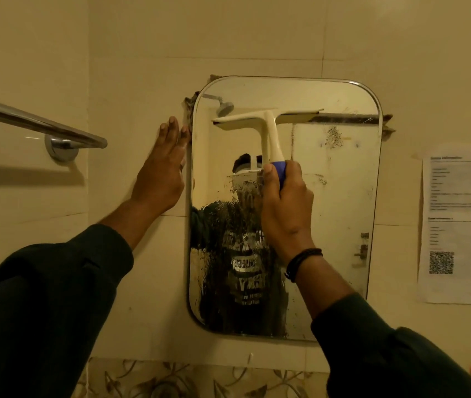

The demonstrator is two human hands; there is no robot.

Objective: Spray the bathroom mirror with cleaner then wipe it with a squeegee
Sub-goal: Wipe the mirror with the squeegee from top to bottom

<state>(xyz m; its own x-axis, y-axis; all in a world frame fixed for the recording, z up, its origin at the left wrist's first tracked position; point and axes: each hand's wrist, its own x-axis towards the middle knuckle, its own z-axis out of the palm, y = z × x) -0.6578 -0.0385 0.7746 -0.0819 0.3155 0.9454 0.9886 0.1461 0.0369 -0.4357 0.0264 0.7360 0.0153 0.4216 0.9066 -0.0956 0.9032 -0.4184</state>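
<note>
Right hand (284, 202) up at the rounded rectangular wall mirror with its thin metal rim (343, 196), fingers (267, 175) clenched round the blue grip of the cream plastic squeegee (268, 119). Blade lies level across the upper part of the glass, just under the reflected shower head, pressed against it. Streaky wet film and droplets cover the lower left of the glass. Left hand (161, 170) is flat on the cream tiled wall (131, 67) just beside the mirror's left edge, fingers straight and released, gripping nothing. Chrome towel rail (36, 122) sits further left; printed paper sheet with a QR code (458, 228) hangs to the right.
</note>
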